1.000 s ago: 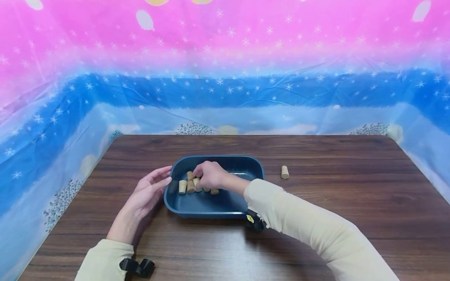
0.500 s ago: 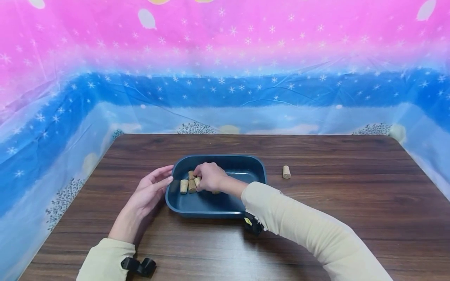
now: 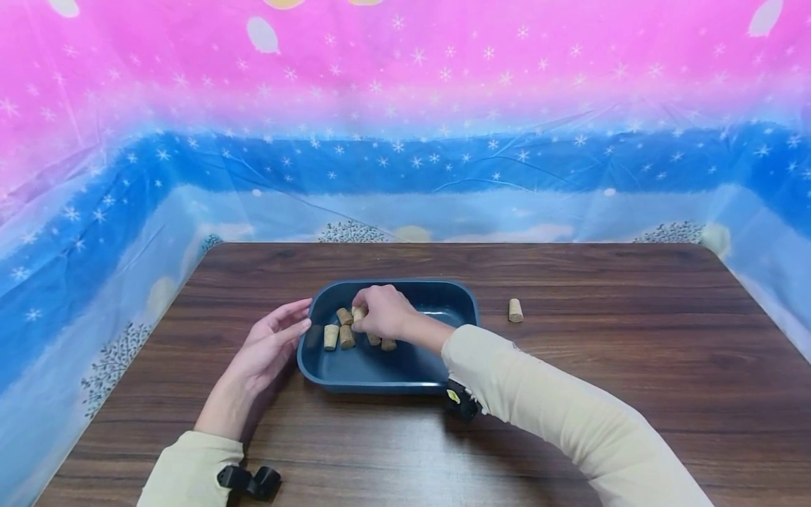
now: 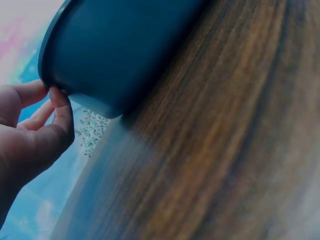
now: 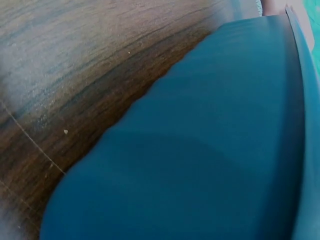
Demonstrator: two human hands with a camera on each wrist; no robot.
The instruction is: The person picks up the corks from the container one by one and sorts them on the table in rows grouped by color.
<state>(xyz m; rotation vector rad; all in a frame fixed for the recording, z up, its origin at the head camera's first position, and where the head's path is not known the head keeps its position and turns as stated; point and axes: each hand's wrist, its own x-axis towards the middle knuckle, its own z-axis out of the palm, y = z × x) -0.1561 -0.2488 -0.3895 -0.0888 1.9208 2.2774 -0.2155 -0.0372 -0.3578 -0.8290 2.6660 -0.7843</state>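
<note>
A deep blue rectangular dish (image 3: 393, 386) stands on the table with several tapered corks in its left part. My left hand (image 3: 266, 345) holds the dish's left rim, thumb and fingertips meeting at the edge in the left wrist view. Inside the dish, my right hand (image 3: 385, 313) pinches a light cork (image 3: 359, 314) between thumb and fingers. Left of it lie a darker cork (image 3: 344, 316), another brown cork (image 3: 346, 337) and a pale cork (image 3: 331, 337). Two more show partly below the hand, one being a brown cork (image 3: 388, 345). The right wrist view shows only the dish's outer wall (image 5: 200, 150).
One loose cork (image 3: 515, 310) stands on the wooden table (image 3: 602, 338), to the right of the dish. A pink and blue snowflake cloth (image 3: 405, 162) hangs around the table's back and sides.
My right hand has shifted slightly toward the far side of the dish with the light cork, uncovering corks below it. The darker cork now leans. My left hand stays at the rim.
</note>
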